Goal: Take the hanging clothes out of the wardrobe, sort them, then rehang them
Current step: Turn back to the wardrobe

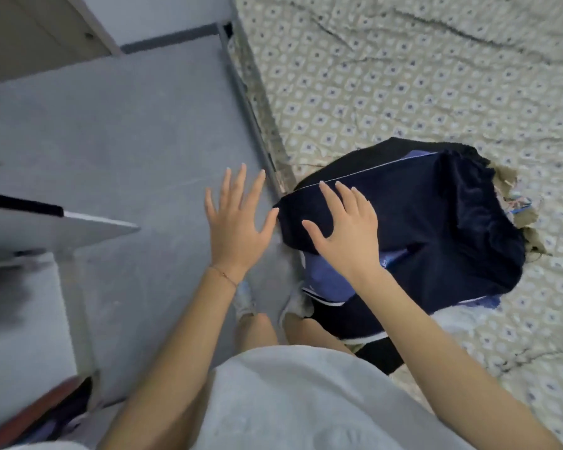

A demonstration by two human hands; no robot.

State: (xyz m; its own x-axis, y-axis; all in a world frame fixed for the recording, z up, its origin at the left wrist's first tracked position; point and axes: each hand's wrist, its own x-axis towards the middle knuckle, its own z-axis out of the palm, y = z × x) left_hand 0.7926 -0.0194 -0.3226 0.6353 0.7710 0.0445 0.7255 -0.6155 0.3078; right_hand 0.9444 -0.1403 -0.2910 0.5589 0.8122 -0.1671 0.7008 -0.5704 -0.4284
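One clothes pile (436, 222) on patterned bed (403, 76)

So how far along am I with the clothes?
Done: a dark clothes heap lies on the bed edge. In hand: nothing; left hand and right hand are open, the right over the heap. Left: sorting and rehanging; the heap looks unsorted.

A wide strip of floor (127, 141) lies open between the table (78, 228) on the left and the bed (403, 92) on the right; the left hand (238, 228) is spread above it. The bed's rail (241, 89) borders that strip. Dark clothes (436, 222) are heaped on the bed's near edge, below the spread right hand (348, 235). Beyond the heap the bed is open.
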